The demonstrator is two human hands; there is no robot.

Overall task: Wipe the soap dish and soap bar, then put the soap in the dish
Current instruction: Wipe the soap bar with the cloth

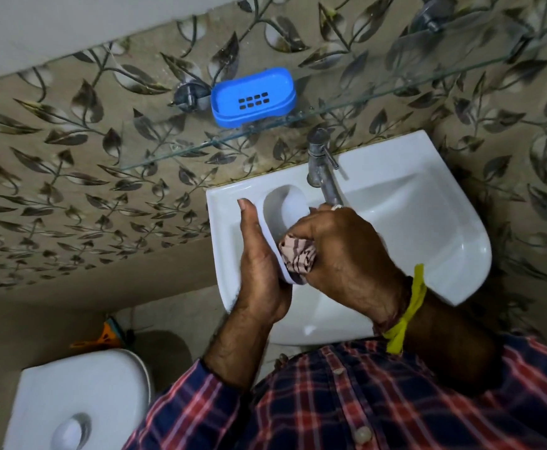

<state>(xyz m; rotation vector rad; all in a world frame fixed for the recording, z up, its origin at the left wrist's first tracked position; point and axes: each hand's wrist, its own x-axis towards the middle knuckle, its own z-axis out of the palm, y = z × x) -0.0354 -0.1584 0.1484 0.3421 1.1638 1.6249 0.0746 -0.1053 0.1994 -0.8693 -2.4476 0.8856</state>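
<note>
Bathroom, leaf-patterned tile wall, white ceramic wash basin (428, 228) below a clear glass shelf (347, 107), steel tap (322, 170) at the basin's back edge, white toilet cistern (80, 397) lower left. On the shelf sits a blue plastic slotted tray (253, 96), empty. No soap bar visible anywhere, so you can't place it yet.

Your left hand (260, 264) holds a white oval plastic soap dish (283, 212) over the basin, thumb up along its outer rim, fingers wrapped behind it and out of sight. Your right hand (340, 251) is closed in a fist around a bunched striped pinkish cloth (298, 258), which is pressed into the lower part of the dish's hollow.

Handling, as a judgement: the dish looks light, thin and stiff, probably slick if wet; it may flex or pop out of the grip when you push hard with the cloth. Keep hold by the long rim, thumb on one side and fingers opposing behind, as now. The cloth is soft and compliant, so bunch it tight to reach the curved corners. Work over the basin so a slip drops short.
</note>
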